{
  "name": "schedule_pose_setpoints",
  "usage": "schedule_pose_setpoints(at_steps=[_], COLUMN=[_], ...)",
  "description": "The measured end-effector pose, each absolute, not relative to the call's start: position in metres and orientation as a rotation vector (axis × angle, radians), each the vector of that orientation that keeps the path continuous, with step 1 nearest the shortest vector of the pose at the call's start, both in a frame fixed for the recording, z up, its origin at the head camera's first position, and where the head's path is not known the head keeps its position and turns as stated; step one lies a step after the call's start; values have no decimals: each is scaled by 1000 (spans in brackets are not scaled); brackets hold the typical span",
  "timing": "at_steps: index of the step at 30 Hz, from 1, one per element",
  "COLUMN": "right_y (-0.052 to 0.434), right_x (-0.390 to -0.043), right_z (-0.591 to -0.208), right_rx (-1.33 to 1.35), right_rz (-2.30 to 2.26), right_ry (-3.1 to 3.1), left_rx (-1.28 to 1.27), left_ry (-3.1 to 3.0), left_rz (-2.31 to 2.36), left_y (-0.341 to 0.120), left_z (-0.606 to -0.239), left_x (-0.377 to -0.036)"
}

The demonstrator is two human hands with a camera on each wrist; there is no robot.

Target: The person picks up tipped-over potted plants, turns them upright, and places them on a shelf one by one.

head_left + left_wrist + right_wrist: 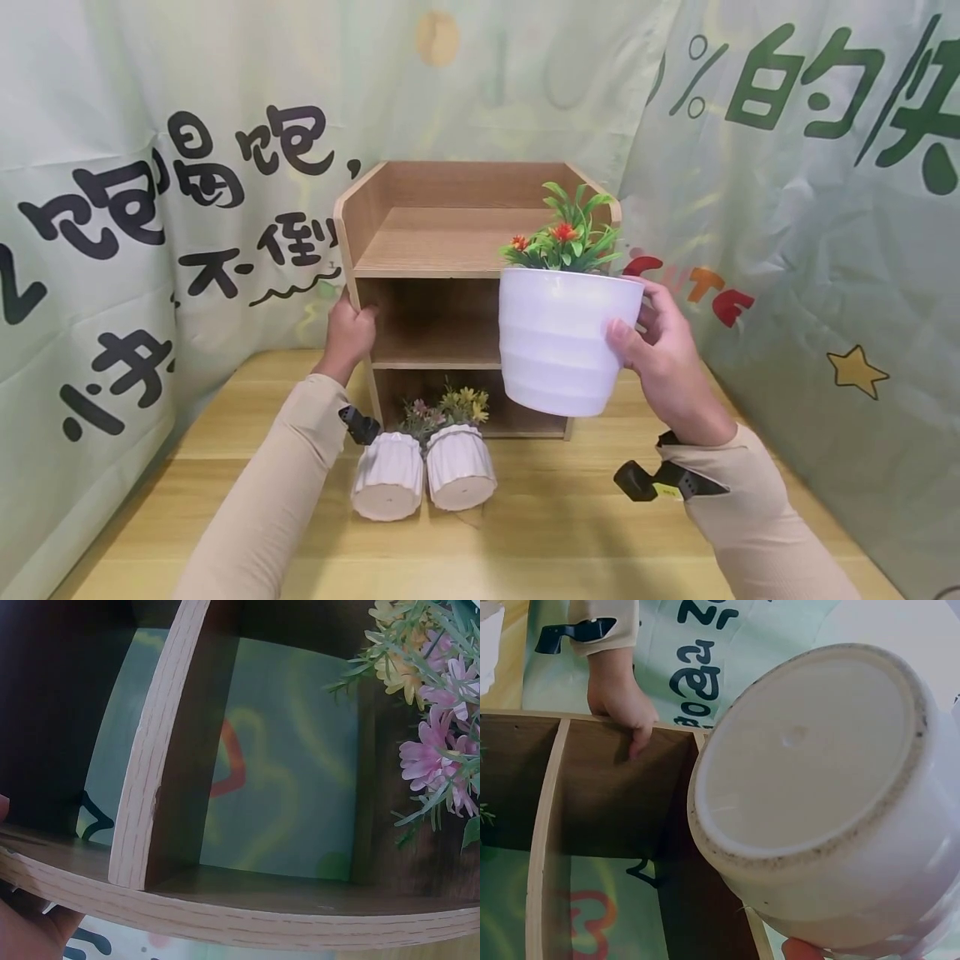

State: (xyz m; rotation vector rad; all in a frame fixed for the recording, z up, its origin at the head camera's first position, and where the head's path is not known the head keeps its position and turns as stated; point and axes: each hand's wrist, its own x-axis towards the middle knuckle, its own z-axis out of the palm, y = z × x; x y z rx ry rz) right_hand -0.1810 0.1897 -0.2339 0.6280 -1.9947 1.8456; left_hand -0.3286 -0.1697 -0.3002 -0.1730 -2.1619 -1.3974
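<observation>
My right hand point(660, 350) grips a large white ribbed pot point(558, 337) with a green plant and red flowers point(566, 237), held in the air in front of the wooden shelf unit point(442, 250), near its right side. The right wrist view shows the pot's round underside point(810, 765). My left hand point(348, 329) holds the shelf unit's left side panel, fingers curled round its front edge. From the left wrist view I see a shelf board point(225, 907) and a divider point(154, 750) up close.
Two small white ribbed pots point(390, 475) point(459, 467) with pink and yellow flowers lie tipped on the wooden table point(562, 533) in front of the shelf unit. Printed green cloth hangs behind and on both sides.
</observation>
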Motion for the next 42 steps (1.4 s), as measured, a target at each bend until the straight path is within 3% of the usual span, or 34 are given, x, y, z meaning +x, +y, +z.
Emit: schedule_pose_setpoints(at_steps=[42], right_y=[179], right_x=[-188], right_z=[-197], right_rx=[631], right_rz=[1751], right_ry=[-1870], left_rx=[-169], left_ry=[-2182], left_rz=[-1379], left_y=[-170], left_z=[-301], left_x=[-328])
